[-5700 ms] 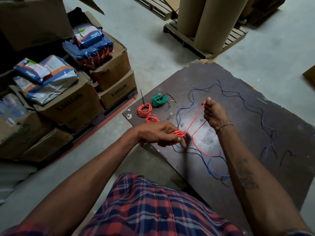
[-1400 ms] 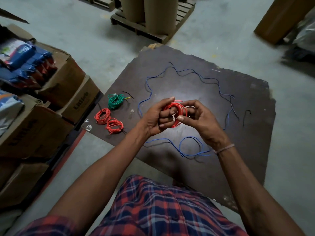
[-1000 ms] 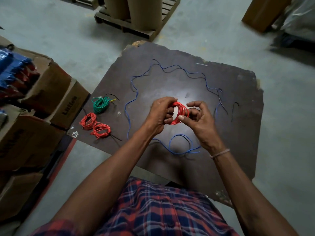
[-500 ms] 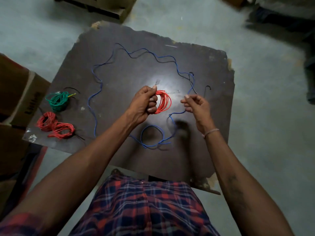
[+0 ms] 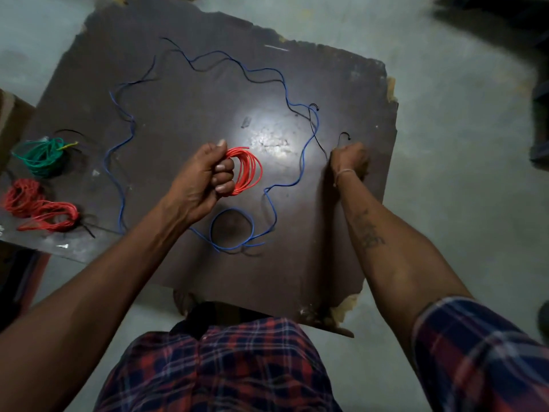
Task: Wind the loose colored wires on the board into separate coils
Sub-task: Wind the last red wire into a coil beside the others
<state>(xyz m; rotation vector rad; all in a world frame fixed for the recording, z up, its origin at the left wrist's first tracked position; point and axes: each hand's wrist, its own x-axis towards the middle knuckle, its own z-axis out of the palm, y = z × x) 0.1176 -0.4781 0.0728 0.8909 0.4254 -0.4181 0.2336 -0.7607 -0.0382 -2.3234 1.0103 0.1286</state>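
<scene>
The left hand (image 5: 205, 176) gripped the finished red coil (image 5: 246, 171) above the board (image 5: 341, 233), likely keeping it from springing loose, while the curled right hand (image 5: 349, 159) seemingly pinched a short black wire (image 5: 344, 136) beside the uncoiled blue wire (image 5: 309, 144).

Dark board (image 5: 341, 233): loose blue wire (image 5: 118, 185), green coil (image 5: 41, 157), two red coils (image 5: 38, 205).

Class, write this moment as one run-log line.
left hand: grips red coil | right hand: fingers curled at short black wire, hold unclear | blue wire: loose on board
</scene>
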